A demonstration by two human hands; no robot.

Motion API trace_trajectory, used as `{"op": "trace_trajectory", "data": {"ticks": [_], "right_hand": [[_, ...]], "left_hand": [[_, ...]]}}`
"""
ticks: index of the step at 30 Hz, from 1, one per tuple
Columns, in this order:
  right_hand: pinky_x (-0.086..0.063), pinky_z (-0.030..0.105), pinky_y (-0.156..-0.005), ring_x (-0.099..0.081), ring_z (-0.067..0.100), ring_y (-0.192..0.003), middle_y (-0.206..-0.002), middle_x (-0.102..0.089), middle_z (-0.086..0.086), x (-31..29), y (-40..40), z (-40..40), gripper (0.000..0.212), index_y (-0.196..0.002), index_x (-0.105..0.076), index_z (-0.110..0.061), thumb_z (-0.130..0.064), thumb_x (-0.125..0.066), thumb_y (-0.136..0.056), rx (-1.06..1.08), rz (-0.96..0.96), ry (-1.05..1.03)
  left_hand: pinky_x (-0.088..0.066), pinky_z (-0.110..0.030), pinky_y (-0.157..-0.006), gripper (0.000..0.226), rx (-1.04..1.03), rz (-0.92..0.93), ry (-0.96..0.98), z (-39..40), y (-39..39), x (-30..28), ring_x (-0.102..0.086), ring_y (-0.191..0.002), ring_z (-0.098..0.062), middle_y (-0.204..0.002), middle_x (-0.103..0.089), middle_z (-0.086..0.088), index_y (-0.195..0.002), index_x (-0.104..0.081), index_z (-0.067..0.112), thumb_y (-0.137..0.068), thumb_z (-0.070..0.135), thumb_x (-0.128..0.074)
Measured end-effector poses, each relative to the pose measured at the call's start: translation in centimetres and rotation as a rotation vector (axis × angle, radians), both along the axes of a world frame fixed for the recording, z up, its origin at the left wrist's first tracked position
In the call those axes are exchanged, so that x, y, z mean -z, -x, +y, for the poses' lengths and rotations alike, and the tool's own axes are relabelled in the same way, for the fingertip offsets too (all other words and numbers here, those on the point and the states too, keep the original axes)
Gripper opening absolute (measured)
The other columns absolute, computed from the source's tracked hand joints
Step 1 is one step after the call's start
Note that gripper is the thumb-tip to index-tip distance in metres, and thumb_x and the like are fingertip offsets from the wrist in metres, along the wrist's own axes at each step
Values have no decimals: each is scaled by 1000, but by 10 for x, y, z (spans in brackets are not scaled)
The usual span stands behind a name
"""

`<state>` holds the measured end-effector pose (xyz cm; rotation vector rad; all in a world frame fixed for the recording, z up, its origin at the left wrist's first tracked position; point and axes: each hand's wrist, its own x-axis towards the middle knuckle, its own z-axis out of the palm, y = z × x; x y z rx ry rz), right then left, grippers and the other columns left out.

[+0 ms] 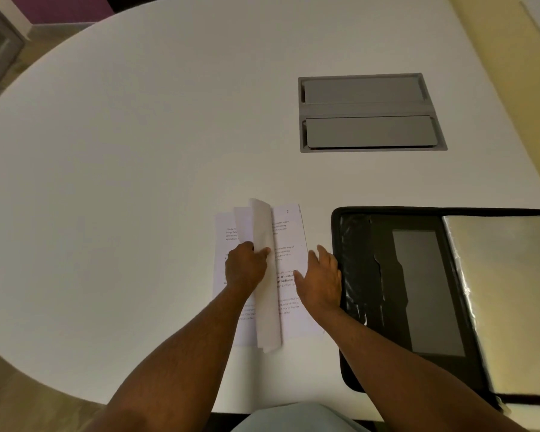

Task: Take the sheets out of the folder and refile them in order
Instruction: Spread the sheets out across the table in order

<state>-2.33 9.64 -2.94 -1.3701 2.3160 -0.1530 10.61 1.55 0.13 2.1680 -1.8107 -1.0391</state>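
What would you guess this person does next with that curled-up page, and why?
Probably lay the lifted sheet over to the left. The left hand pinches it mid-turn, standing on edge above the sheets on the table, while the right hand lies open at their right edge. The page beneath shows a number at its top, so they seem to be sorting pages before refiling in the open folder.

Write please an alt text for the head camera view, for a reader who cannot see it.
A person's left hand lifts a curled sheet from a small pile of printed sheets on a white table, while the right hand rests open at the pile's right edge. An open black folder lies to the right, and a grey cable hatch sits farther back.
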Motion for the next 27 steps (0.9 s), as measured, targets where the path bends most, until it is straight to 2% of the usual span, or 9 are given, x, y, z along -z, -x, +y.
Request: {"op": "trace_trajectory", "data": {"ticks": [5,10,11,13,15,18,21,24,27], "right_hand": [[-31,36,-113,-28,20,-141,-155,-29,3,-1,-8,-2,58,-143,-41,-18,-43,-58,-93,8,-29,32],[-38,35,-107,-40,22,-133,-145,-45,3,-1,-12,-4,58,-140,-44,-14,-42,-61,-92,171,-194,178],[-40,35,-106,-43,22,-131,-142,-49,3,-1,-11,-5,51,-136,-50,-14,-41,-58,-94,195,-232,237],[-47,32,-99,-55,20,-119,-128,-61,4,-1,-8,-8,36,-123,-61,-14,-38,-54,-97,236,-359,335],[-53,26,-80,-64,15,-93,-99,-69,0,-8,-6,-9,26,-100,-67,-18,-37,-50,-99,263,-549,340],[-43,17,-58,-52,6,-60,-66,-55,-6,-22,-3,-13,35,-73,-53,-22,-45,-43,-98,250,-697,292],[-41,8,-57,-56,1,-72,-85,-57,-12,-24,-1,-19,35,-100,-52,-23,-56,-53,-90,266,-678,204],[-52,15,-65,-62,9,-87,-100,-56,-12,-16,0,-18,52,-115,-42,-21,-49,-70,-82,279,-682,203],[-55,21,-66,-62,12,-84,-99,-55,-8,-8,-1,-15,41,-106,-40,-19,-35,-72,-85,290,-618,152]], "left_hand": [[-50,-31,-69,42,27,20,29,2,1,0,-55,-76,-16,-80,-54,6,-88,-54,12,-88,53,-62],[-51,-36,-82,50,43,73,57,6,3,-6,-66,-98,-29,-105,-67,-7,-107,-55,13,-100,55,-29],[-51,-40,-89,54,64,88,49,7,3,-7,-64,-107,-32,-121,-64,-9,-125,-49,14,-99,56,-27],[-47,-49,-101,74,128,124,2,8,4,-10,-55,-123,-34,-150,-43,-6,-153,-11,24,-94,67,-26],[-47,-53,-101,92,157,157,-25,9,4,-10,-53,-127,-34,-159,-29,-3,-149,21,38,-81,83,-22],[-49,-54,-98,95,155,186,-54,9,6,-11,-58,-121,-34,-157,-32,-3,-141,33,44,-72,90,-12],[-46,-52,-102,82,106,131,-48,7,2,-12,-57,-121,-36,-148,-46,-10,-155,5,28,-91,71,-24],[-43,-43,-101,62,-34,-22,67,6,-18,-3,-53,-124,-32,-140,-51,-13,-145,-37,15,-94,46,-53],[-41,-48,-97,76,-147,-241,33,7,-42,3,-46,-123,-36,-135,-45,-16,-139,-38,10,-81,47,-69]]}}
